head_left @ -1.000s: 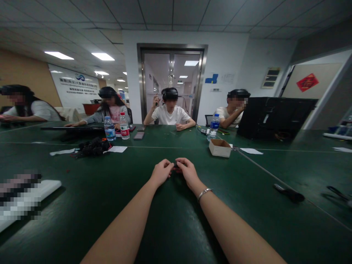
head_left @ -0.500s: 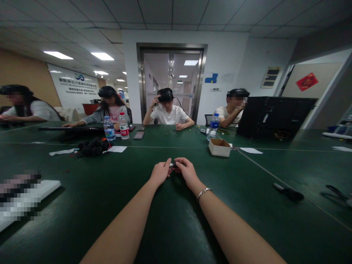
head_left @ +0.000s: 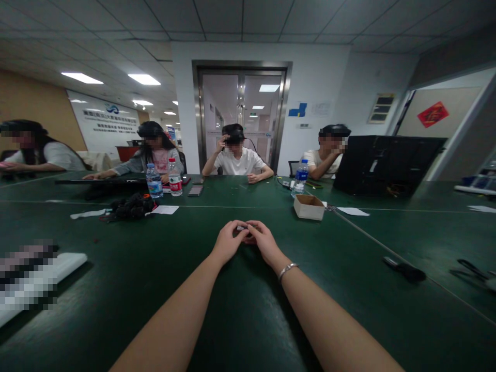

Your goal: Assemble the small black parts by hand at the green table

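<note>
My left hand and my right hand meet over the middle of the green table. Between their fingertips sits a small silver-and-dark object, mostly covered, so its kind cannot be made out. Both hands are closed around it, thumbs pressed inward and nearly touching. A metal bracelet circles my right wrist.
An open white box lies beyond my right hand. Two bottles and a black tangled bundle stand far left. A dark cable-like item lies right. Several people in headsets sit opposite; a black monitor stands far right.
My left thumb has shifted right toward my right thumb, and my fingers now cover more of the small object. The other things stay where they were.
</note>
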`<state>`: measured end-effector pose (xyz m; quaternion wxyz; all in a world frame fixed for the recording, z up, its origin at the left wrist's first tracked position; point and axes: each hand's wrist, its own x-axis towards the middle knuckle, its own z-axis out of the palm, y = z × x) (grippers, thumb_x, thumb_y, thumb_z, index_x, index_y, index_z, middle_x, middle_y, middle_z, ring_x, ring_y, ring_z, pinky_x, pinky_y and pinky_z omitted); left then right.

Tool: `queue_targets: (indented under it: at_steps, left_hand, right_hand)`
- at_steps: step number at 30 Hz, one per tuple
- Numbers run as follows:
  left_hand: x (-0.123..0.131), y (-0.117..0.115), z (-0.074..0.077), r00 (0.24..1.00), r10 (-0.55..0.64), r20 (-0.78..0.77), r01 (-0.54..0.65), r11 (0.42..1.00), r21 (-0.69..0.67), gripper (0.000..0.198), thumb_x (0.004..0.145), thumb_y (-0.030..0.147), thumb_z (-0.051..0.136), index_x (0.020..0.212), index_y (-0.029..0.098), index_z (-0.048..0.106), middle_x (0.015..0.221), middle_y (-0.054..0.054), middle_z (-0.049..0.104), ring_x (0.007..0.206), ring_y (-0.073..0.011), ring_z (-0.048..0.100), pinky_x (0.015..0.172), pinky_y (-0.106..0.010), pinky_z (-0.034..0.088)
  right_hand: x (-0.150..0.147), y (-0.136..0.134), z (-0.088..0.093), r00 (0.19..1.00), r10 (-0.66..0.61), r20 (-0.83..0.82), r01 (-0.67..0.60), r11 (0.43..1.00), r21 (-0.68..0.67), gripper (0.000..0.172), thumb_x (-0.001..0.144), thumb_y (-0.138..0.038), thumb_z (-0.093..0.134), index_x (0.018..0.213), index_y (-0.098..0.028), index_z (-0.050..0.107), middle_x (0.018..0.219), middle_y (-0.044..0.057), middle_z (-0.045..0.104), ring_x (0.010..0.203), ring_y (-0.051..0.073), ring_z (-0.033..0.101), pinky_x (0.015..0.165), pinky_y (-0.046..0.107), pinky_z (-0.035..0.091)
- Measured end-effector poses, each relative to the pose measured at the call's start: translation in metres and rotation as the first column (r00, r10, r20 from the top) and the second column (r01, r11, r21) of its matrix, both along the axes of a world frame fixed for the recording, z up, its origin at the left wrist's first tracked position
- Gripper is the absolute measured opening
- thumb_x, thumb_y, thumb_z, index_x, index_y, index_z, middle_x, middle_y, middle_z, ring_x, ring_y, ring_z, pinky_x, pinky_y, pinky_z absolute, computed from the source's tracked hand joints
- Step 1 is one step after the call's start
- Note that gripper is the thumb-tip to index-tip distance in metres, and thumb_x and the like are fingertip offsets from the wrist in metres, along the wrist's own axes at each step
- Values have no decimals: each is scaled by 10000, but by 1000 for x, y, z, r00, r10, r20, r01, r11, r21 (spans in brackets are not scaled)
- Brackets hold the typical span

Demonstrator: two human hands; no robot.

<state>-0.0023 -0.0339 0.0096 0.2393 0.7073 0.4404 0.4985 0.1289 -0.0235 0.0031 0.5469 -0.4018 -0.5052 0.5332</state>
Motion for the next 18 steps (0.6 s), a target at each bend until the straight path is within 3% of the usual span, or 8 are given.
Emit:
queue_targets:
  at_steps: [3, 5, 7, 10, 11, 13, 15, 18]
  left_hand:
    - [-12, 0, 5, 996, 91, -14, -92, 993, -80, 264, 802, 395, 519, 918, 194, 646, 908, -51, 664, 824, -170, 606, 766, -287, 463]
    - [-33, -4, 14, 982, 154, -114, -171, 971, -166, 333, 790, 469, 508, 899, 190, 653, 875, -58, 674, 792, -182, 611, 724, -289, 456]
    - [-66, -13, 25, 942, 173, -288, -244, 942, -231, 373, 737, 519, 545, 870, 191, 665, 870, -67, 678, 790, -200, 614, 690, -287, 447]
    - [-135, -34, 43, 823, 156, -546, -342, 904, -257, 399, 683, 557, 569, 842, 207, 672, 876, -66, 682, 810, -221, 616, 676, -284, 437]
    - [-159, -43, 48, 763, 149, -628, -379, 892, -248, 400, 679, 566, 562, 831, 213, 672, 875, -63, 682, 810, -229, 616, 667, -286, 432]
    - [-207, -61, 55, 650, 154, -744, -457, 861, -221, 402, 685, 569, 541, 821, 216, 674, 867, -62, 682, 813, -245, 616, 666, -296, 424]
    - [-248, -77, 58, 564, 153, -812, -522, 827, -207, 367, 703, 527, 524, 833, 221, 680, 880, -50, 685, 848, -246, 614, 713, -300, 420]
    - [-296, -95, 54, 496, 149, -856, -603, 768, -216, 327, 700, 476, 524, 855, 233, 678, 889, -8, 699, 880, -230, 612, 762, -285, 408]
  right_hand:
    - [8, -1, 7, 985, -31, 169, 26, 999, 37, 323, 769, -403, 554, 1038, -224, 549, 807, 1, 589, 664, 136, 620, 644, 297, 504]
    - [30, -3, 16, 906, -129, 403, 70, 985, 159, 308, 784, -376, 533, 1050, -227, 570, 894, 28, 598, 760, 157, 615, 704, 319, 499]
    - [70, -7, 29, 713, -298, 635, 98, 939, 330, 270, 782, -336, 530, 1008, -216, 613, 987, 62, 598, 871, 187, 591, 794, 348, 476]
    - [153, -25, 47, 246, -483, 841, 136, 876, 463, 279, 791, -341, 511, 999, -220, 652, 1071, 110, 597, 1014, 272, 539, 884, 442, 412]
    - [183, -35, 50, 81, -470, 879, 201, 872, 447, 312, 782, -373, 521, 1019, -222, 656, 1097, 137, 590, 1023, 317, 528, 848, 482, 413]
    - [238, -56, 51, -148, -363, 920, 325, 861, 392, 448, 758, -478, 536, 1115, -226, 634, 1150, 187, 569, 1054, 407, 492, 774, 540, 404]
    - [283, -76, 44, -267, -286, 920, 394, 839, 376, 573, 735, -544, 538, 1211, -230, 587, 1217, 212, 535, 1089, 454, 454, 757, 560, 380]
    - [326, -93, 25, -302, -279, 911, 447, 803, 394, 575, 735, -594, 506, 1213, -283, 588, 1210, 234, 541, 1004, 425, 518, 683, 516, 379]
